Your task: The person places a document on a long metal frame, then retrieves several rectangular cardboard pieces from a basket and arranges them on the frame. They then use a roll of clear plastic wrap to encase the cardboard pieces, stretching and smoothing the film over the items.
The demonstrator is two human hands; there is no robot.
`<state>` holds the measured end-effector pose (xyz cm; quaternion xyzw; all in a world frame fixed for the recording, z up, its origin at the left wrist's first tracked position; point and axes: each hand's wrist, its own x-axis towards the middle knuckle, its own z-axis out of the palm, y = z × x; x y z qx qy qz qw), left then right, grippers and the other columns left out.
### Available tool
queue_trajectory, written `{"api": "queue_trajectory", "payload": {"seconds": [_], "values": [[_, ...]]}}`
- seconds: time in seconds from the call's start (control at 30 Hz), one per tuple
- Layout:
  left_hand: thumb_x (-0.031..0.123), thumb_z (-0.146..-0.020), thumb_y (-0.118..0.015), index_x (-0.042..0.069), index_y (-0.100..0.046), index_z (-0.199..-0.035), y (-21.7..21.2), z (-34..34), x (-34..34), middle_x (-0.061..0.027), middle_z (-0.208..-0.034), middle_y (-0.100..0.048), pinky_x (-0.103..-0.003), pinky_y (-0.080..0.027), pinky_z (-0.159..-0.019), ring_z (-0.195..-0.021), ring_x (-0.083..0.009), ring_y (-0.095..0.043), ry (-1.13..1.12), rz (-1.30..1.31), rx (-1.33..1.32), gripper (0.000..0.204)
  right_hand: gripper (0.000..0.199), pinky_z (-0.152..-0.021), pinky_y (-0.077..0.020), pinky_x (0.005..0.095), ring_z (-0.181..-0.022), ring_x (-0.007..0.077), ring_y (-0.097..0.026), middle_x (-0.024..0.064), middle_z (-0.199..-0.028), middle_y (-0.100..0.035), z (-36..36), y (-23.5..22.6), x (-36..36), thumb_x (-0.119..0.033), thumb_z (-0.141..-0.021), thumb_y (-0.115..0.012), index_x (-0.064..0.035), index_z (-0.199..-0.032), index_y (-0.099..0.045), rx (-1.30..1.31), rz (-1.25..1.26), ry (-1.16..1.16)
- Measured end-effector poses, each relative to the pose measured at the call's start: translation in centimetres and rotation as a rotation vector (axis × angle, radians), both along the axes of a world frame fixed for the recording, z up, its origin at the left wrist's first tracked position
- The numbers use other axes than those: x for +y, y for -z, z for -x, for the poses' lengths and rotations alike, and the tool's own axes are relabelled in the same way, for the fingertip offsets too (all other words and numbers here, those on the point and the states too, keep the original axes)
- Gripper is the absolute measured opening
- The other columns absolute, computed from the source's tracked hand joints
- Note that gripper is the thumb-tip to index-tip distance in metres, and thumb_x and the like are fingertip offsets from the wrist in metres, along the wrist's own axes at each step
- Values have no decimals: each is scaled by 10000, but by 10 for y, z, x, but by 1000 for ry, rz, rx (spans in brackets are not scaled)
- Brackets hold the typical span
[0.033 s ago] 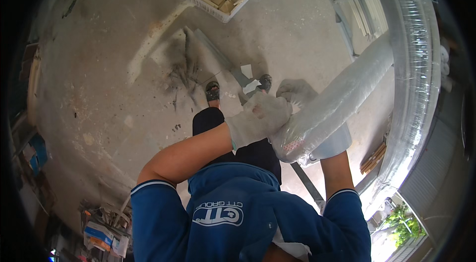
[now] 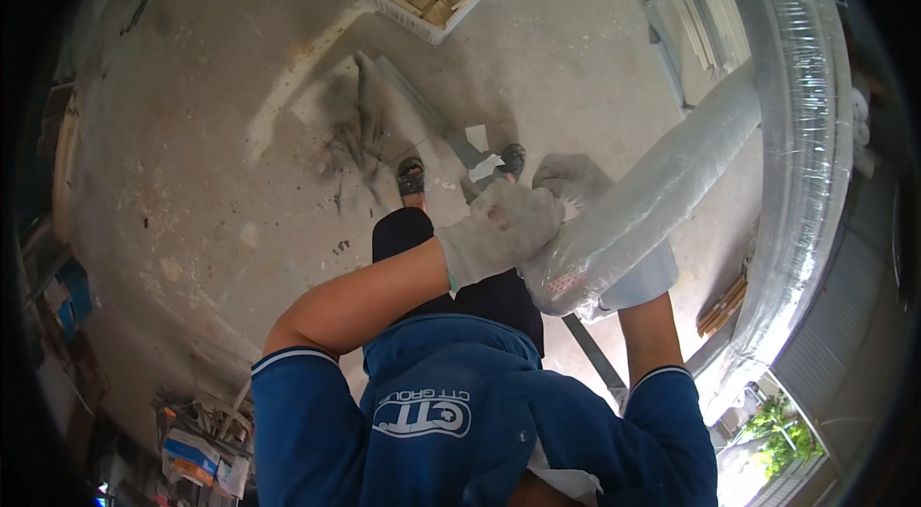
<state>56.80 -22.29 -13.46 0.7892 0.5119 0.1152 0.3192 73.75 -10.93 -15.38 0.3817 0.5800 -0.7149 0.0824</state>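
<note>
A long tube-like bundle wrapped in clear plastic film [image 2: 657, 195] slants from the upper right down to my hands. Reddish marks show through the film at its near end. My left hand [image 2: 506, 227], in a grey-white work glove, is closed with curled fingers against the film's near end. Just beyond it, my right hand [image 2: 576, 180] wears a similar glove, its fingers bent and closed beside the left fingertips. Both seem to pinch the film's edge there, though the exact grip is hidden. The bundle covers much of my right forearm, and a pale cuff shows below it.
A white plastic basket [image 2: 422, 27] of flat tan pieces stands on the concrete floor ahead. A metal bar [image 2: 422, 99] and paper scraps [image 2: 477, 137] lie near my feet. Along the right runs a long film-wrapped frame [image 2: 811, 123]; wooden sticks [image 2: 721, 307] lie below it. Clutter [image 2: 197, 459] sits lower left.
</note>
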Motion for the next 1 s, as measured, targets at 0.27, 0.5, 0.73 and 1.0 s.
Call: {"api": "queue_trajectory", "payload": {"seconds": [0.27,0.5,0.73,1.0], "values": [[153,-878,-637,-7,-694,-915,11,20,24,-154,-770,-676,-411,-551,-686,-776,-302,-714,19,164,-276,173,187,-724,-499,256,-784,102,-614,38,-863,-671,-2,-14,-18,-162,-899,-700,5,-981,-684,-36,-104,370],[167,-898,-701,15,-703,-934,31,35,44,6,-631,-537,-256,-355,-451,-493,-80,-464,-154,1289,-868,157,171,-671,-491,196,-730,94,-621,46,-838,-669,-28,-25,-37,-154,-848,-771,-17,-905,-686,-92,112,417],[213,-939,-674,45,-701,-943,31,44,30,40,-633,-507,-220,-283,-413,-450,-43,-398,-205,1431,-1018,171,177,-650,-492,279,-713,115,-645,25,-784,-679,-17,-8,-24,-167,-820,-772,-13,-840,-687,129,257,362],[217,-965,-647,27,-687,-979,23,45,20,59,-678,-525,-218,-376,-462,-517,-34,-474,-268,1376,-1081,195,137,-710,-497,296,-724,143,-660,44,-781,-692,3,-42,7,-158,-818,-739,-26,-851,-721,-135,-6,-214]]}}
